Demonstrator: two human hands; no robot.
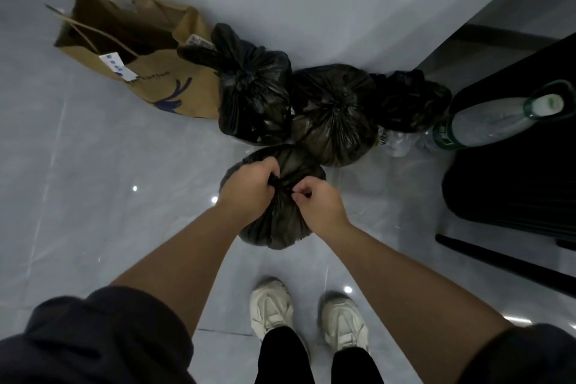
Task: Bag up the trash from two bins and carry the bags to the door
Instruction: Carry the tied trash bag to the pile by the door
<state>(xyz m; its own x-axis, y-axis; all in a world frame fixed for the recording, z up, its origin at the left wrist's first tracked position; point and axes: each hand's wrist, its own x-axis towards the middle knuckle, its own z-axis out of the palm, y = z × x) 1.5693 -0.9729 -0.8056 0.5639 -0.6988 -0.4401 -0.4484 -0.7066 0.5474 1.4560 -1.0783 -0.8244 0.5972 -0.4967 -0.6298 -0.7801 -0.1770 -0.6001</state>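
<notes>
A full black trash bag (pixel 280 224) sits on the grey tile floor just ahead of my shoes. My left hand (pixel 249 190) is closed around its gathered neck. My right hand (pixel 318 203) pinches the plastic of the same neck from the other side. Against the white wall behind it stand three more tied black bags: one at the left (pixel 252 93), one in the middle (pixel 336 115) and one at the right (pixel 408 100).
A brown paper carrier bag (pixel 149 56) leans by the wall at the left. A clear plastic bottle with a green label (pixel 489 121) and crumpled clear plastic (pixel 399 140) lie at the right, beside a large black object (pixel 514 184). My white shoes (pixel 308 315) stand below.
</notes>
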